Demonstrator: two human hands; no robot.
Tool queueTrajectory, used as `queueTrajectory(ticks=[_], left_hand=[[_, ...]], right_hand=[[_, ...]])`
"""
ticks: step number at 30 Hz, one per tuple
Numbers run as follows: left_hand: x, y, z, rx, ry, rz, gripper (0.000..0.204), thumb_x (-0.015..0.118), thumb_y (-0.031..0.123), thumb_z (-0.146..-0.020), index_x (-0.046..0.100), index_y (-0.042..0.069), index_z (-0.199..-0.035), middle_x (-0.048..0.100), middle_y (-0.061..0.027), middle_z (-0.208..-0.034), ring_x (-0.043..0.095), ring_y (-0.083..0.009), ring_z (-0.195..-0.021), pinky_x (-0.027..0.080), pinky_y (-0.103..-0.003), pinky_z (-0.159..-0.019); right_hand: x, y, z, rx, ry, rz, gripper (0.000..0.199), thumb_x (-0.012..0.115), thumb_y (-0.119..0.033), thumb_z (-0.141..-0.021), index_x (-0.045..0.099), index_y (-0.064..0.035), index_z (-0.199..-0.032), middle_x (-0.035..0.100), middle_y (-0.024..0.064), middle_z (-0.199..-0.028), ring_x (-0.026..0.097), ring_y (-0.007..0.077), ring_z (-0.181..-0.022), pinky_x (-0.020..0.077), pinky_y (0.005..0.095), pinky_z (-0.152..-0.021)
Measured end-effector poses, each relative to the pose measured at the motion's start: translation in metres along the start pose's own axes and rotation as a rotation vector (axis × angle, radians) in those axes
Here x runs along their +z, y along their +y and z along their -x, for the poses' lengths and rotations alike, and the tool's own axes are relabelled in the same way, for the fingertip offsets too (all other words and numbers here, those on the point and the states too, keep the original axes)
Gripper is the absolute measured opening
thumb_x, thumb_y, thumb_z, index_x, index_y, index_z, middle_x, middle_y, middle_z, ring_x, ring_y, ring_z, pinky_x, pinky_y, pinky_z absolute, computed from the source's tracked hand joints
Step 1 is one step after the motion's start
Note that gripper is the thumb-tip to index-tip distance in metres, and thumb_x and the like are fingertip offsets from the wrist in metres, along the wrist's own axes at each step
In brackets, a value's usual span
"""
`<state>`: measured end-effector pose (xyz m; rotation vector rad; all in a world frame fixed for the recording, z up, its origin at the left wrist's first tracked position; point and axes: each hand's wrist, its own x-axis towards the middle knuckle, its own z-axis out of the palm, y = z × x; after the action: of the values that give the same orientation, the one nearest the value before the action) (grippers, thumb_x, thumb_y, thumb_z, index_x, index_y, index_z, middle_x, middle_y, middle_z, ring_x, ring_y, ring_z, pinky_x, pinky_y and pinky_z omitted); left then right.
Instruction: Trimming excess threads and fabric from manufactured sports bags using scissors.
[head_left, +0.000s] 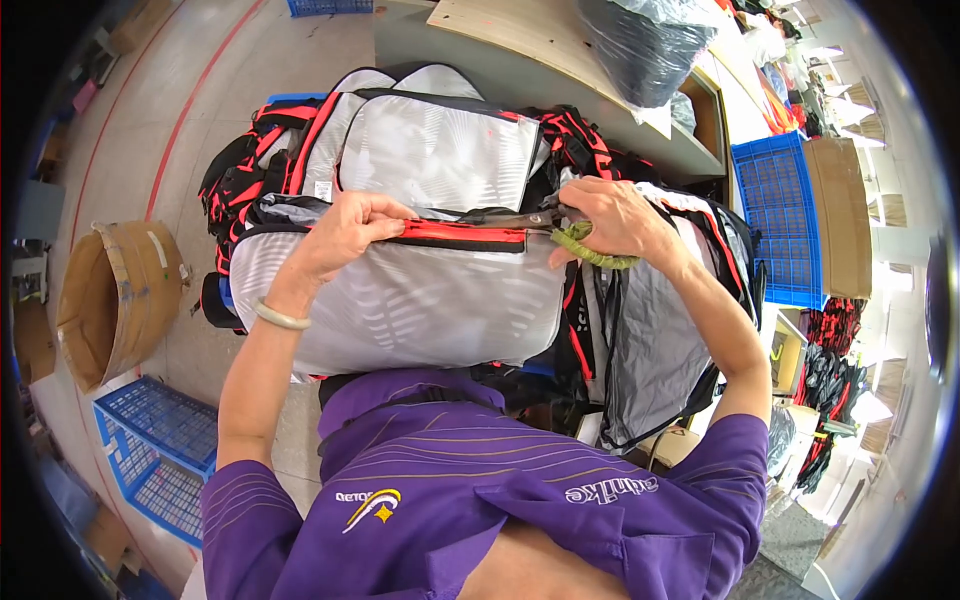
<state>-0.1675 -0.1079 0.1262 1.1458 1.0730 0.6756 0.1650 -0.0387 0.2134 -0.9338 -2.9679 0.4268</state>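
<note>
A grey bag piece with black edging and a red zip strip lies in front of me on a pile of similar pieces. With thumb and fingers pinched, my left hand grips the left end of the red strip. My right hand is closed around scissors with dark blades and a green-wrapped handle loop. The blades point left, along the upper edge of the red strip. Whether they touch the fabric, I cannot tell. Behind sits another grey panel with black binding.
More black, grey and red bag pieces hang at the right. A blue crate stands beyond them. At left are an open cardboard box and a blue crate on the floor. A wooden-topped table borders the far side.
</note>
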Motion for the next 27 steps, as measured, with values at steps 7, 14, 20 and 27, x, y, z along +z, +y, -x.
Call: queueTrajectory(ticks=[7, 14, 20, 27], left_hand=[[-0.008, 0.001, 0.001, 0.039, -0.067, 0.116, 0.029, 0.058, 0.003, -0.083, 0.062, -0.006, -0.110, 0.060, 0.0014, -0.078, 0.052, -0.0044, -0.073, 0.041, -0.019, -0.069], [-0.004, 0.002, 0.005, 0.042, -0.052, 0.155, 0.039, 0.059, 0.001, -0.079, 0.057, -0.008, -0.117, 0.060, 0.0006, -0.075, 0.050, -0.0040, -0.070, 0.039, -0.020, -0.065], [-0.008, -0.003, 0.008, 0.079, -0.023, 0.158, 0.043, 0.060, 0.001, -0.079, 0.054, -0.011, -0.120, 0.062, -0.0023, -0.074, 0.051, -0.0066, -0.070, 0.040, -0.022, -0.062], [-0.005, 0.004, 0.015, 0.086, 0.001, 0.150, 0.041, 0.060, 0.000, -0.081, 0.054, -0.008, -0.121, 0.064, -0.0042, -0.080, 0.054, -0.0061, -0.074, 0.043, -0.021, -0.069]], right_hand=[[0.001, -0.008, -0.001, 0.127, -0.019, -0.142, 0.055, 0.083, -0.043, -0.060, 0.050, -0.0003, -0.073, 0.049, 0.0135, -0.066, 0.052, 0.0336, -0.063, 0.0411, 0.0414, -0.058], [0.000, -0.042, -0.037, 0.079, -0.127, 0.046, 0.070, 0.074, -0.063, -0.061, 0.055, -0.0002, -0.085, 0.061, 0.0125, -0.083, 0.060, 0.0307, -0.085, 0.0459, 0.0434, -0.066], [-0.009, -0.053, -0.049, 0.147, -0.221, 0.073, 0.063, 0.078, -0.058, -0.059, 0.056, -0.0007, -0.076, 0.057, 0.0137, -0.071, 0.059, 0.0341, -0.071, 0.0449, 0.0425, -0.061], [-0.008, -0.057, -0.052, 0.139, -0.036, -0.013, 0.050, 0.082, -0.041, -0.064, 0.054, -0.0019, -0.076, 0.058, 0.0107, -0.067, 0.058, 0.0258, -0.061, 0.0437, 0.0380, -0.058]])
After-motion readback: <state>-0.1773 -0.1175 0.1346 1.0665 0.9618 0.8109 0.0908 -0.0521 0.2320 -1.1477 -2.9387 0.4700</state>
